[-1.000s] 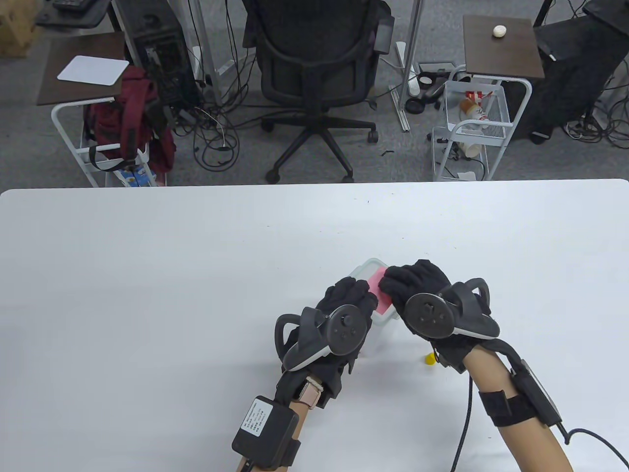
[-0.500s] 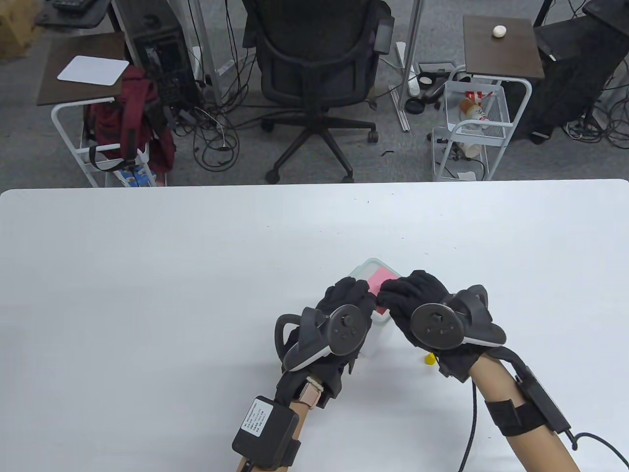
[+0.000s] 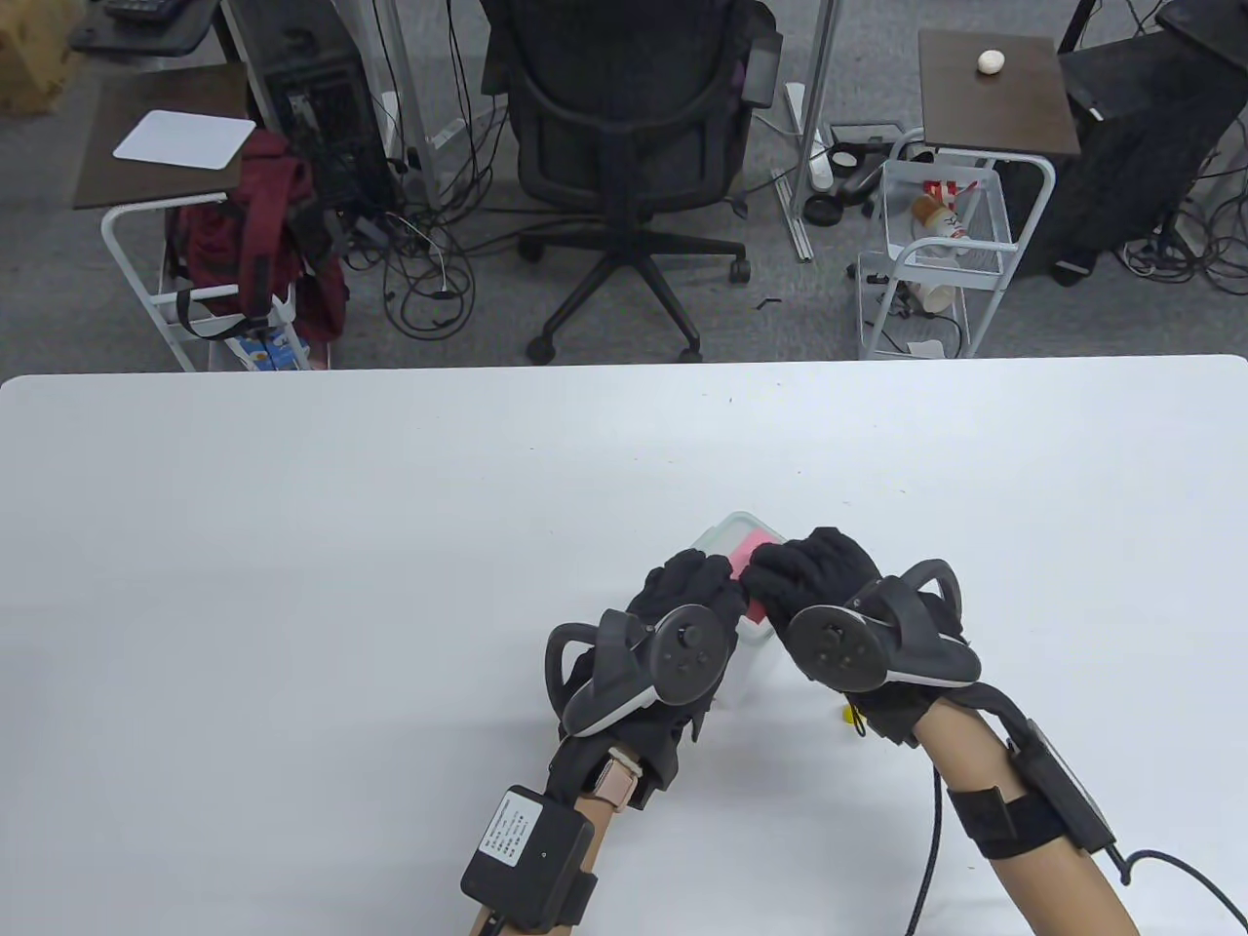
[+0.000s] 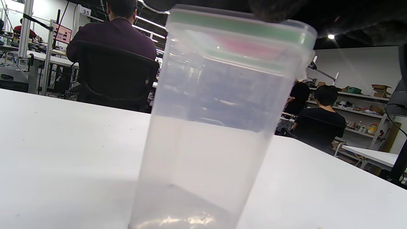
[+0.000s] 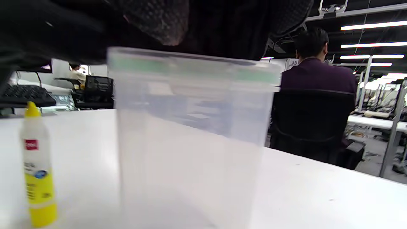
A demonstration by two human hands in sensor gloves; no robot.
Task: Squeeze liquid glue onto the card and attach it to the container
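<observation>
Our right hand (image 3: 814, 575) has slid nearer over the pink card (image 3: 749, 553) on the tub (image 4: 219, 121), fingers flat, pressing; our left hand (image 3: 687, 595) presses beside it, so gluing looks almost done.

Card (image 3: 749, 552) lies on container (image 3: 743, 655); glue bottle (image 5: 35, 171) stands beside it.

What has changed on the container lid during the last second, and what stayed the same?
The right hand slid leftward over the pink card, covering more of it. The left hand, the container and the glue bottle stayed in place.
</observation>
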